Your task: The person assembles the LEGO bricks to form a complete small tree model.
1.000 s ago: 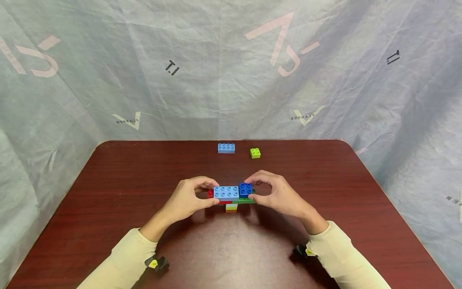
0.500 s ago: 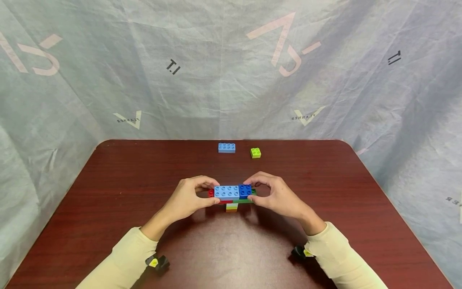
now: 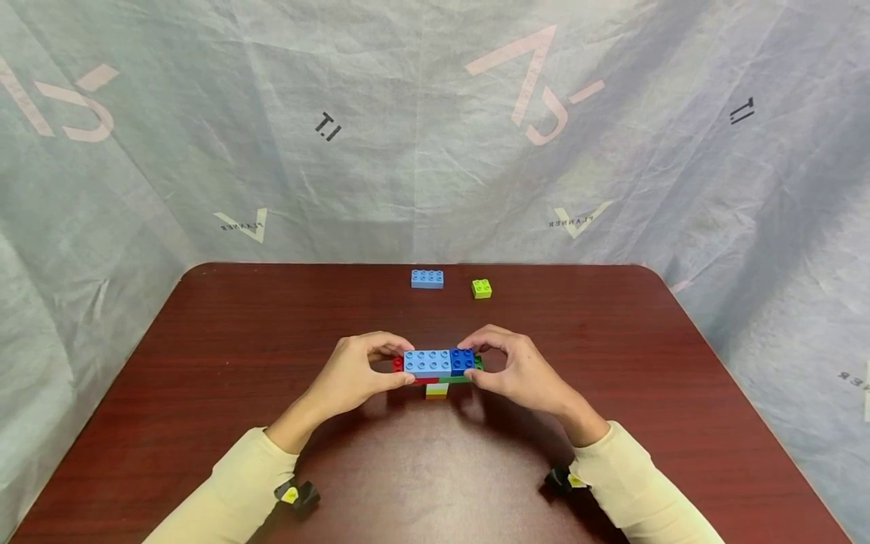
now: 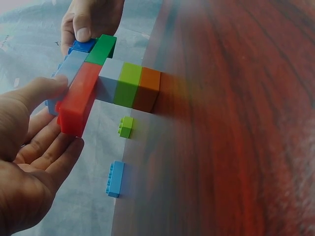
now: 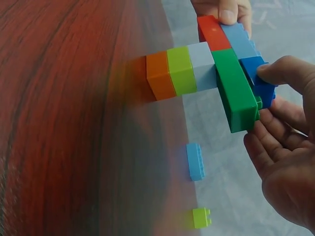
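Observation:
My left hand (image 3: 353, 370) pinches a light blue toy brick (image 3: 427, 363) between thumb and fingers at its left end. On the right, my right hand (image 3: 526, 370) pinches a small dark blue brick (image 3: 462, 361) that sits flush beside it. Both top a red brick (image 4: 81, 96) and a green brick (image 5: 236, 88), which lie end to end. Under their junction is a column of a pale brick (image 5: 202, 66), a lime brick (image 5: 181, 71) and, lowest, an orange brick (image 5: 160, 76). Some fingertips are hidden behind the bricks in the head view.
A loose light blue brick (image 3: 427, 279) and a small lime-green brick (image 3: 481, 289) lie near the far edge of the dark red wooden table (image 3: 272, 317). Behind the table hangs a grey printed cloth (image 3: 381, 174).
The dark blue brick has shifted slightly down in the head view and now sits level against the light blue brick. My right wrist has moved a little left; my left hand is nearly still.

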A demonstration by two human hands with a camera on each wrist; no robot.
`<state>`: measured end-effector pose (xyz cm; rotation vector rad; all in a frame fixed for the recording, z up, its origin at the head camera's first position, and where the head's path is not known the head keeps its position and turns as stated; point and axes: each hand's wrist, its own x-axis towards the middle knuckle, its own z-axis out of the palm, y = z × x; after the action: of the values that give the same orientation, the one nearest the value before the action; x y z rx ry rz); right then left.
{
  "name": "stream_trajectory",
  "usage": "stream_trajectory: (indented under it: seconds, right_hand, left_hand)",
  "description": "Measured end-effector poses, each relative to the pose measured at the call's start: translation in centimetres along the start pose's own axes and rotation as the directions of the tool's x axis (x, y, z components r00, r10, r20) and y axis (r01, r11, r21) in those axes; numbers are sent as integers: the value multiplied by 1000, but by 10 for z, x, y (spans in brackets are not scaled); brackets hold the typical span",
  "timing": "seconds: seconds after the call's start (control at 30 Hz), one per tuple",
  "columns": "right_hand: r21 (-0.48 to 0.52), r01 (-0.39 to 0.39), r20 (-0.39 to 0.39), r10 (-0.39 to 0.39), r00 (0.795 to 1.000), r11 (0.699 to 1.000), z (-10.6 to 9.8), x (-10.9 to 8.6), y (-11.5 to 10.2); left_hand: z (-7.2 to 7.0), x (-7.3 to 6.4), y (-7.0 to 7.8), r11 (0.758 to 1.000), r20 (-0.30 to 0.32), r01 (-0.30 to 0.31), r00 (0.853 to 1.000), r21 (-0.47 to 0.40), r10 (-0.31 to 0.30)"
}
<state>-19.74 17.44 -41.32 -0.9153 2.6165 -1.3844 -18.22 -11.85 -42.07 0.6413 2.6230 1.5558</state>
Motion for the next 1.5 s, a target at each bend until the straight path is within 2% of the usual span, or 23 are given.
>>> stream_trajectory:
  seconds: [0.33, 0.63, 0.9, 1.27, 1.4, 1.5]
  right_hand:
    - [72, -2, -44, 5, 999, 997, 7, -1, 4]
    - [146, -46, -57, 55, 997, 988, 16, -6, 11]
    - [126, -29, -45, 35, 998, 992, 14, -7, 10]
    - [68, -18, -34, 20, 999, 997, 8, -3, 13]
    - [63, -16, -31, 18, 999, 998, 7, -4, 13]
    - [68, -18, -26, 20, 999, 998, 6, -5, 11]
  left_hand:
    - [0, 0, 2, 1000, -12, 10, 1000, 15, -10]
    - [1, -1, 3, 999, -13, 28, 1000, 20, -27]
    - [3, 0, 0, 999, 9, 43, 999, 13, -43]
    - [3, 4, -1, 1000, 13, 7, 1000, 15, -7]
    - [1, 6, -3, 1000, 45, -2, 999, -2, 2]
    - [-4, 11, -8, 999, 92, -5, 996, -54, 10]
